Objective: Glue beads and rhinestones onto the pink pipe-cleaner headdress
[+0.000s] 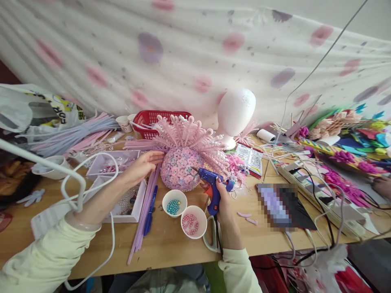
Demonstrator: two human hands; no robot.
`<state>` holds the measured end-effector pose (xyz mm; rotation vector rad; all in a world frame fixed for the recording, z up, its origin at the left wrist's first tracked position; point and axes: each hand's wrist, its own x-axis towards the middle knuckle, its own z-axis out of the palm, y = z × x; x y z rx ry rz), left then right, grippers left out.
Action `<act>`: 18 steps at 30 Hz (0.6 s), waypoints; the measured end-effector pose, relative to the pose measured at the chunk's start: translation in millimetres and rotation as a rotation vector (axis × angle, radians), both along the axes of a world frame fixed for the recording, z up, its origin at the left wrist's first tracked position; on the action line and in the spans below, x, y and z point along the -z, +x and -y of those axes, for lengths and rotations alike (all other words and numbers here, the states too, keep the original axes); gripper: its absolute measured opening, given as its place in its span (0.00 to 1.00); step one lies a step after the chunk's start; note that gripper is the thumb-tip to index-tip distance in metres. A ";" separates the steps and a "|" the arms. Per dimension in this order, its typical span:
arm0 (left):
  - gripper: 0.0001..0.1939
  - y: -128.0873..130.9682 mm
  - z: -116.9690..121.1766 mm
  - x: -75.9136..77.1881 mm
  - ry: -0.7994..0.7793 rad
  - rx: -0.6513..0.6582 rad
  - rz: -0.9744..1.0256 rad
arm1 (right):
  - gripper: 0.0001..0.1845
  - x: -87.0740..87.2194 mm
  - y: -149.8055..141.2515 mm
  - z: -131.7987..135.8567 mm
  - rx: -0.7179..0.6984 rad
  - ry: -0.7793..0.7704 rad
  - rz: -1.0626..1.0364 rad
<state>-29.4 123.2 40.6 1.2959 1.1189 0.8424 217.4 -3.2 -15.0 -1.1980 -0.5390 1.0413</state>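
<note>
A pink and lilac flower-covered cap [180, 169] with beads and tall fuzzy pink plumes [186, 134] sits in the middle of the table. My left hand [146, 162] reaches to its left side, fingers stretched out, their tips at its edge; whether they press on it I cannot tell. In my right hand [224, 199] is a blue glue gun [210, 177], gripped by the handle, its nozzle at the right front of the flowers. Just in front stand a white cup of teal beads [173, 206] and another of pink beads [191, 226].
Lilac stems [146, 211] and a blue pen [149, 215] lie left of the cups, beside a white divided tray [141, 203]. Behind are a red basket [143, 122] and white foam head [236, 110]. A phone [277, 207], power strip [320, 199] and another person's hand [383, 187] are rightward.
</note>
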 end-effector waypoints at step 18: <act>0.23 -106.5 56.3 -25.6 0.039 -0.208 -0.696 | 0.16 -22.0 20.0 69.8 -0.212 0.047 0.715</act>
